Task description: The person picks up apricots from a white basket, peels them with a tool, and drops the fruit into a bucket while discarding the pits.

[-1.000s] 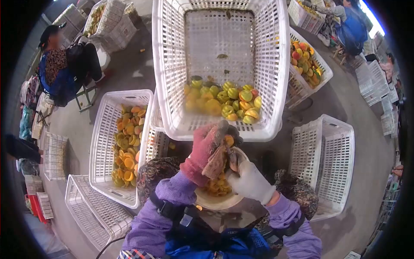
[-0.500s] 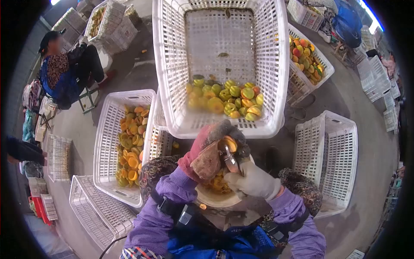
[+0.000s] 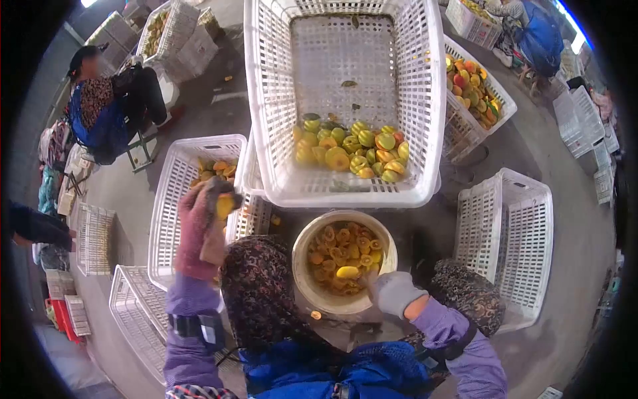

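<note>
My left hand (image 3: 201,229), in a pinkish glove with dark fingertips, is raised over the left crate (image 3: 164,219). It is closed on a yellow peach half (image 3: 224,205). Several cut peaches (image 3: 216,171) show in that crate behind the hand. My right hand (image 3: 399,294), in a pale grey glove, is closed at the right rim of a round bucket (image 3: 300,282). The metal pitting knife it held half a second ago is hidden or blurred now. Inside the bucket lie many orange scraps (image 3: 339,249) and one bright yellow piece (image 3: 347,272).
A large white crate (image 3: 279,179) with green-yellow peaches (image 3: 362,143) stands tilted in front. Another crate of cut peaches (image 3: 475,93) is behind it, right. Stacked crates (image 3: 512,253) stand at my right. A seated person (image 3: 100,110) is far left; an orange scrap (image 3: 316,314) lies near the bucket.
My left hand has moved left, from above the bucket to over the left crate, with the peach half. My right hand has dropped slightly to the bucket's rim, and the bucket is uncovered.
</note>
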The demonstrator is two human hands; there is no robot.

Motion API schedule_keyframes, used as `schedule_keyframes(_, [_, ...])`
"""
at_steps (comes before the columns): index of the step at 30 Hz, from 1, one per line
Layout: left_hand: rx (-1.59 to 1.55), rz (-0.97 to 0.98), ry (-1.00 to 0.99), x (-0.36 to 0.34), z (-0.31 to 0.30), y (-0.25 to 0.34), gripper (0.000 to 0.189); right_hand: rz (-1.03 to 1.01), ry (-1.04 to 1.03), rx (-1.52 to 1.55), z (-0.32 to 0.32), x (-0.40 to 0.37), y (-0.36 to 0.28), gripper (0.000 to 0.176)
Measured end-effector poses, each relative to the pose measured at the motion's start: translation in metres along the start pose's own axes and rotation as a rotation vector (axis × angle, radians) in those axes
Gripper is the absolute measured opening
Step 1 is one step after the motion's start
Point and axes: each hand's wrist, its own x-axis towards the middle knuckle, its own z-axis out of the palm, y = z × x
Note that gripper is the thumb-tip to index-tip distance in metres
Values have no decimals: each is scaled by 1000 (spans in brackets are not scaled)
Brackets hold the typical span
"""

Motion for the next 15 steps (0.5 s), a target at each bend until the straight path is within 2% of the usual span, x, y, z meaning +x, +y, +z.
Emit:
schedule_keyframes(2, [605,21,19,13,-53,-19,27,-21,35,-76,15,1,-1,24])
schedule_keyframes(3, [908,45,32,16,-52,-11,30,36,94,-99,15,-1,-4,21])
schedule_keyframes(6, [1567,710,-21,15,-25,-3,41,-47,100,-143,12,0,5,28])
schedule_keyframes(7, [1289,597,-77,21,1,-6,44,-35,114,-142,20,-2,9,28])
schedule_keyframes(8, [1277,677,-165,32,19,-14,43,-27,135,-142,31,-1,12,29])
schedule_keyframes(9, [1173,614,-278,30,55,-12,40,-19,163,-143,36,4,16,29])
schedule_keyframes(10, [1039,570,-472,38,82,-18,39,-74,262,-95,29,2,15,25])
schedule_keyframes(11, [1134,469,-586,49,110,-27,39,-132,359,-48,14,-7,11,22])
schedule_keyframes(12, [1246,478,-650,66,128,-46,42,-190,457,1,-1,-15,8,20])
schedule_keyframes(13, [1353,492,-717,82,145,-66,45,-232,462,-38,-12,-18,9,20])
schedule_keyframes(15, [1563,399,-675,109,166,-113,34,-108,439,-49,-22,-18,7,22])
